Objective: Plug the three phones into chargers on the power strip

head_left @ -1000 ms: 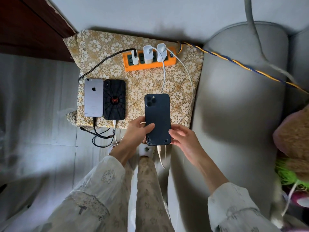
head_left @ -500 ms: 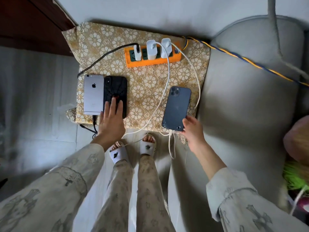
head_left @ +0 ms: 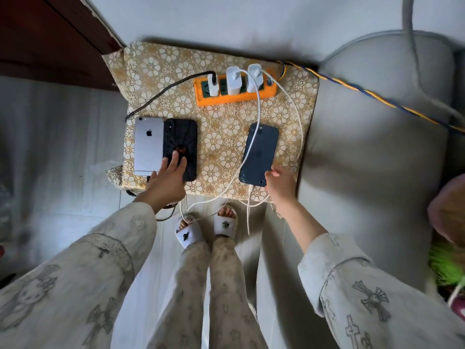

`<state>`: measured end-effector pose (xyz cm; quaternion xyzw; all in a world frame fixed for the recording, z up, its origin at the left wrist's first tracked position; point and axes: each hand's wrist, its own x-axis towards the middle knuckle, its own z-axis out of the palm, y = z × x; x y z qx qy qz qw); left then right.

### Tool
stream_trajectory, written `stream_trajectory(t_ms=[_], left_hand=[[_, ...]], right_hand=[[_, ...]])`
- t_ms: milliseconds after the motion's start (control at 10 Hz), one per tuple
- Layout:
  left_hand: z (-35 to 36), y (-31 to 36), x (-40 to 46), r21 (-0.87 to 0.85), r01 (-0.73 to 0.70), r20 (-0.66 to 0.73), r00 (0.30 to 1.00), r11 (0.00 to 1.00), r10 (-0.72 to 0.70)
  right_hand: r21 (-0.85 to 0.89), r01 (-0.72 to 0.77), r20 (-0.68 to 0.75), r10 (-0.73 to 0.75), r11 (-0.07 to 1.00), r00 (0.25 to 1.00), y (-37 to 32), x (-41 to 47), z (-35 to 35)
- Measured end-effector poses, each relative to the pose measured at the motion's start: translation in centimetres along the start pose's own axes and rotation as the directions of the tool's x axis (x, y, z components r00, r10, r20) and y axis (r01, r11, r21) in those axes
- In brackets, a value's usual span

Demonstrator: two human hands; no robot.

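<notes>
A gold cloth (head_left: pixel 226 147) with a white flower pattern. On it, an orange power strip (head_left: pixel 236 95) with white chargers (head_left: pixel 234 80), a silver phone (head_left: pixel 148 146), a black web-patterned phone (head_left: pixel 181 139) and a dark navy phone (head_left: pixel 260 152). Pale sleeves (head_left: pixel 364 293) carry grey cross prints; white slippers (head_left: pixel 225 224).

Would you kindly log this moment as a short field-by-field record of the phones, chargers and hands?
surface: floral-cloth table
power strip: orange power strip, three white adapters plugged in
silver phone: face down, far left, touching the black-cased phone
black-cased phone: face down, left hand resting on it, fingers straight
dark blue phone: face down, white cable at its near end, right hand touching its near corner
right hand grip: cannot tell
</notes>
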<state>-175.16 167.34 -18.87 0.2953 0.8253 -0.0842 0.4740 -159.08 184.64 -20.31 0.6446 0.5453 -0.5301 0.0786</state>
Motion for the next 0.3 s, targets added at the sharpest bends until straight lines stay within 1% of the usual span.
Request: stream_trajectory(t_ms=[200,300], left_hand=[[-1.5,0.2,-2.5,-0.095,-0.081,-0.045,0.996,0.992,0.077],[-3.3,1.3,-5.6,-0.146,-0.19,-0.115,0.978,0.971,0.174]], right_hand=[[-0.045,-0.016,0.092,0.02,0.999,0.996,-1.7,-3.1,-1.9],[-0.015,0.025,0.133,-0.023,1.0,0.991,-3.7,-6.9,-3.9]])
